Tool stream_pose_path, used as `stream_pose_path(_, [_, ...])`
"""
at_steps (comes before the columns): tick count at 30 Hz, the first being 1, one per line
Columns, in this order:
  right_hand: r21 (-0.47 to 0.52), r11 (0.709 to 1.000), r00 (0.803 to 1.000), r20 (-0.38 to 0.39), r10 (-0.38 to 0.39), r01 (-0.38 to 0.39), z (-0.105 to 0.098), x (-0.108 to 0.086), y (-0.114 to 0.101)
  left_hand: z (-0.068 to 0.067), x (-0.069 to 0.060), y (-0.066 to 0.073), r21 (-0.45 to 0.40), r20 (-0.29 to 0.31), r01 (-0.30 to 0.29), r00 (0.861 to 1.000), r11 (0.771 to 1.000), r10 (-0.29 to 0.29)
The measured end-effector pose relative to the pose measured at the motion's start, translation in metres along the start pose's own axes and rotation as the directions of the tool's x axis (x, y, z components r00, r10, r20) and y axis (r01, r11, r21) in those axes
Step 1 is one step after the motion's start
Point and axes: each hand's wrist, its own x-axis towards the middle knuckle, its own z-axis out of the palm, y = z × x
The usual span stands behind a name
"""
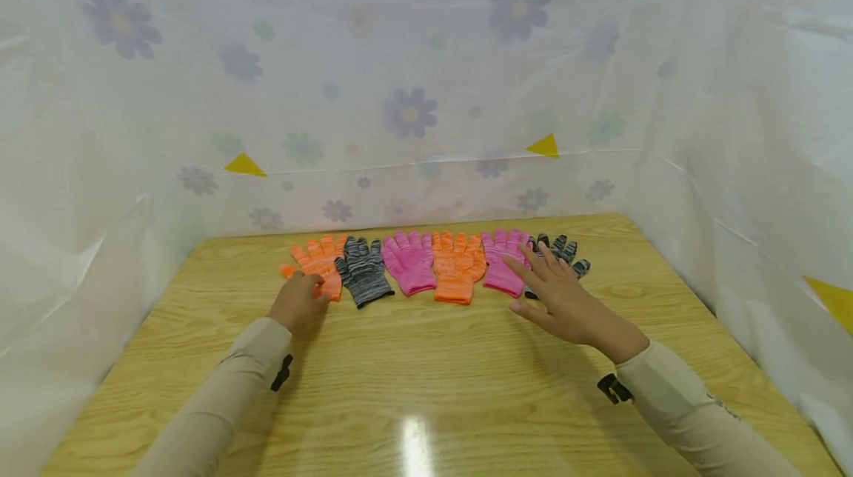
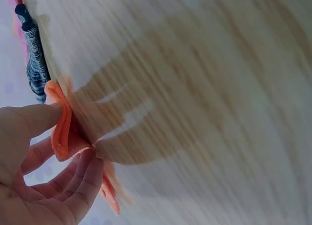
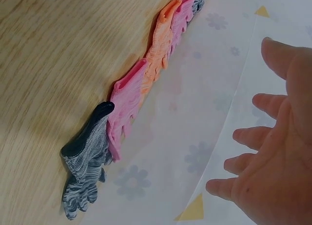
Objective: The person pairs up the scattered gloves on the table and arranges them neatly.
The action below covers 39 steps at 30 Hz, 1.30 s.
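My left hand (image 1: 298,301) is at the leftmost orange glove (image 1: 318,261). In the left wrist view, its thumb and fingers pinch the cuff of that orange glove (image 2: 60,137), which is raised a little. Spread and straight, the fingers of my right hand (image 1: 563,299) hover over the right end of the row, apart from the gloves in the right wrist view. Beneath it lie a pink glove (image 1: 503,262) and a grey-black glove (image 1: 571,249), both partly covered in the head view. Between the hands are a grey-black glove (image 1: 365,275), a pink glove (image 1: 410,262) and an orange glove (image 1: 455,271).
The gloves lie side by side along the far part of a wooden table (image 1: 400,366), cuffs toward me. A white flower-patterned sheet (image 1: 360,55) hangs behind the table and along both sides. Yellow triangles (image 1: 245,165) mark the sheet.
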Motion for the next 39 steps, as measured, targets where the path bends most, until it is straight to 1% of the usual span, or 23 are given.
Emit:
stream_pose_path(5, [0.007,1.000,1.000,0.005,-0.002,0.002,0.000,-0.001,-0.001,-0.001,0.000,-0.001,-0.002,-0.030,-0.012,0.999,1.000,0.012])
stream_pose_path(10, [0.004,1.000,1.000,-0.004,-0.009,0.009,0.001,-0.002,-0.001,-0.002,0.000,-0.004,-0.025,-0.090,-0.031,0.996,0.999,0.029])
stream_pose_path(18, [-0.012,1.000,1.000,0.003,-0.004,0.004,0.001,-0.003,-0.001,-0.004,-0.002,-0.006,-0.033,-0.159,-0.027,0.987,0.999,0.021])
stream_pose_path(22, [-0.012,1.000,1.000,0.006,0.012,-0.012,0.001,-0.004,-0.001,-0.006,-0.004,-0.006,-0.038,-0.166,-0.026,0.986,0.999,0.019])
stream_pose_path(26, [-0.003,1.000,1.000,0.000,0.017,-0.017,0.001,-0.004,-0.002,-0.008,-0.004,-0.005,-0.003,-0.177,-0.029,0.984,1.000,0.028])
stream_pose_path(30, [0.009,1.000,1.000,0.005,0.020,-0.020,0.001,-0.004,-0.002,-0.011,-0.003,-0.008,0.053,-0.219,-0.021,0.975,0.998,0.032])
stream_pose_path(32, [0.010,1.000,1.000,0.010,0.023,-0.023,0.002,-0.004,-0.002,-0.012,-0.002,-0.010,0.070,-0.254,-0.017,0.967,0.997,0.035])
stream_pose_path(36, [0.007,1.000,1.000,0.021,0.021,-0.021,0.001,-0.004,-0.003,-0.016,-0.001,-0.014,0.073,-0.316,-0.003,0.948,0.997,0.026])
stream_pose_path(39, [0.004,1.000,1.000,0.025,0.019,-0.019,0.001,-0.004,-0.004,-0.019,-0.001,-0.017,0.066,-0.335,0.004,0.942,0.998,0.019])
